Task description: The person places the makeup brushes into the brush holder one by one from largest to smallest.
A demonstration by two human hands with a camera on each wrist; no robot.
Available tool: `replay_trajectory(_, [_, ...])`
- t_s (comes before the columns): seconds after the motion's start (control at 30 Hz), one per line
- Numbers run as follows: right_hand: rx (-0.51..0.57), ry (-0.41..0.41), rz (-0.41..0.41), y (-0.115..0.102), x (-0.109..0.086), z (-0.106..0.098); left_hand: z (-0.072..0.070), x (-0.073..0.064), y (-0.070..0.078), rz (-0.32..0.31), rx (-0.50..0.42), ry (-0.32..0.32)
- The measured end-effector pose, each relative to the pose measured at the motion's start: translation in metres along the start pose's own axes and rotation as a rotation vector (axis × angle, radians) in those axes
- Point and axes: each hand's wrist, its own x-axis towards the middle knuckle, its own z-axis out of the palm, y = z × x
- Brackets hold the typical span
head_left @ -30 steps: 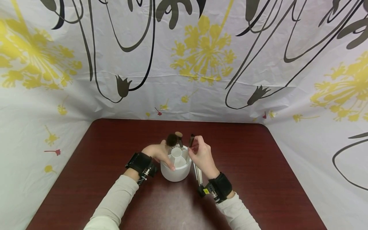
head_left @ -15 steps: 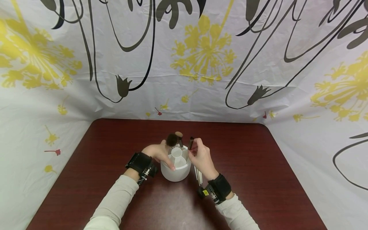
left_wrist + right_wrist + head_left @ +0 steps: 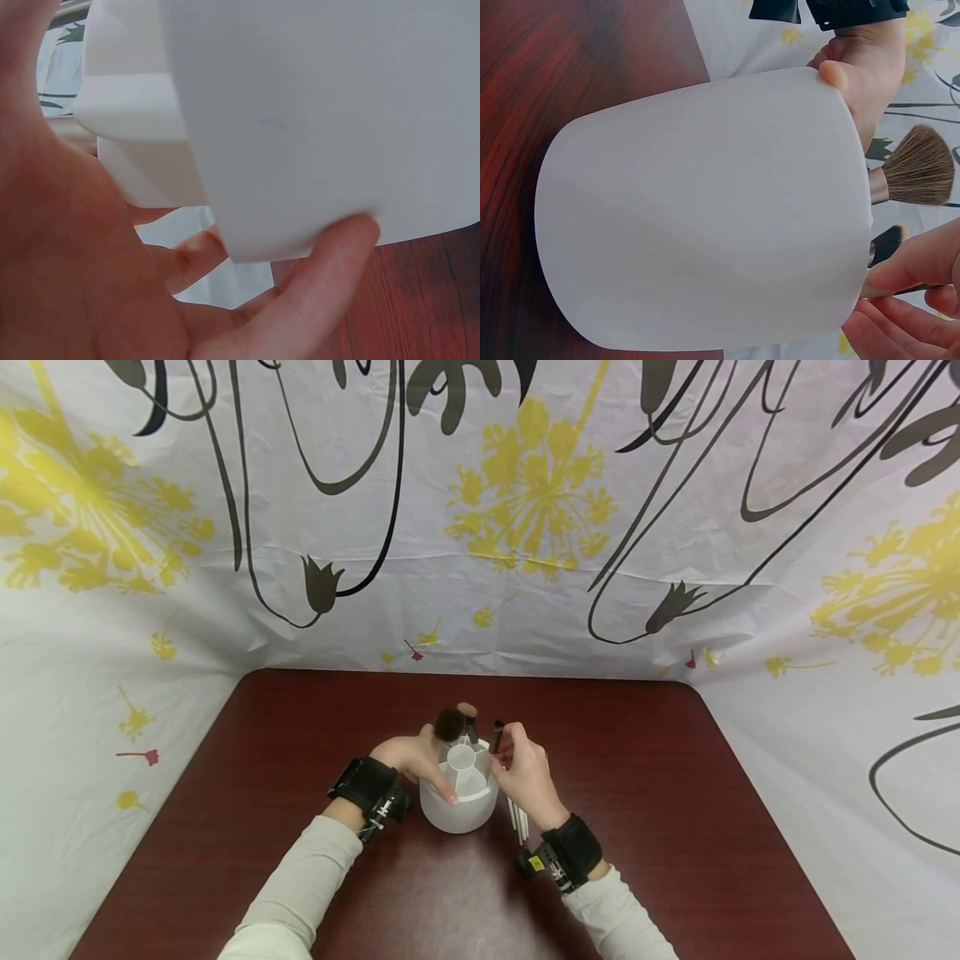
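Observation:
A white round makeup brush holder [image 3: 459,815], divided into compartments, stands on the table. My left hand [image 3: 422,758] grips its left side, with the thumb over the front rim. In the left wrist view, fingers curve around the white wall [image 3: 322,135]. At the right rim, my right hand [image 3: 527,770] pinches a slim makeup brush [image 3: 497,737], dark tip up; its lower end is hidden by the holder and hand. A fluffy brown brush [image 3: 921,166] and a smaller dark brush with a tan tip [image 3: 467,712] stand in back compartments.
Several thin white handles [image 3: 518,820] lie on the dark red table [image 3: 360,893], right of the holder and partly under the right forearm. Behind the table hangs a white cloth [image 3: 420,610] with a floral print.
My right hand and the slim brush have sunk slightly at the holder's right rim. The left hand and the holder stay where they were.

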Motion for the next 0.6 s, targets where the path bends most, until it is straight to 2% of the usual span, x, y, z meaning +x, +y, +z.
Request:
replay_trajectory(0.43, [0.064,0.021,0.006,0.0008,0.0019,-0.0024,0.0001,0.0007,-0.0004,-0.002,0.02,0.001])
replay_trajectory(0.5, [0.07,0.031,0.012,0.0023,0.0024,-0.0048,0.0003,0.0002,-0.0005,0.008,0.021,-0.004])
replay_trajectory(0.6, [0.068,0.052,0.021,0.0057,0.0028,-0.0089,0.0001,-0.001,-0.0005,0.044,0.072,-0.004])
